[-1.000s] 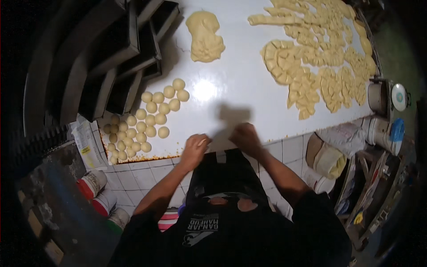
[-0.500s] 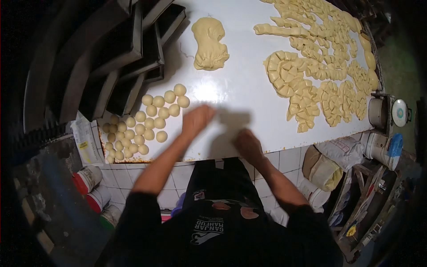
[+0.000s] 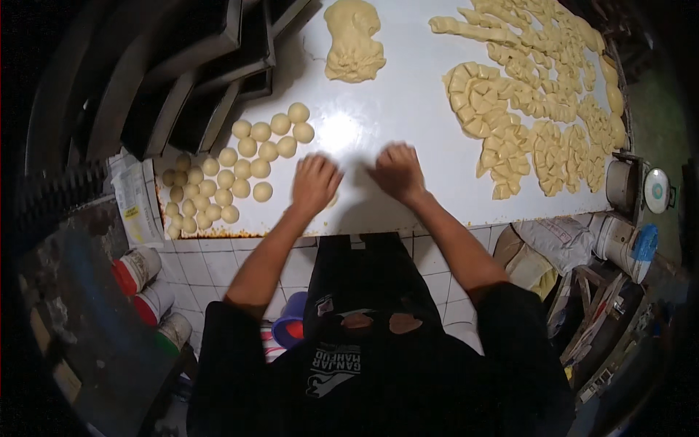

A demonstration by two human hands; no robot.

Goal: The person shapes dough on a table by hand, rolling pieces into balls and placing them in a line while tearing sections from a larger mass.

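My left hand (image 3: 317, 183) rests palm down on the white table near its front edge, fingers curled under. A pale sliver of dough (image 3: 333, 200) peeks out beside its thumb side; the rest is covered by the hand. A short way to the right, my right hand (image 3: 397, 173) is also palm down with bent fingers, and what lies beneath it is hidden. Left of my hands sit several round dough balls (image 3: 262, 191) in loose rows. Farther off lies a large slab of soft dough (image 3: 354, 44). Many cut dough pieces (image 3: 502, 109) cover the table's right side.
Dark metal baking pans (image 3: 211, 65) are stacked at the far left. The white table (image 3: 408, 95) has a rusty front edge. A scale with a round pan (image 3: 657, 191) stands past the right edge. Buckets (image 3: 138, 269) and sacks (image 3: 557, 244) sit below the table.
Both hands have shifted. My right hand has moved farther onto the table, with its fingers now over the surface. The whole view has tilted, so the dough sits higher in the picture.
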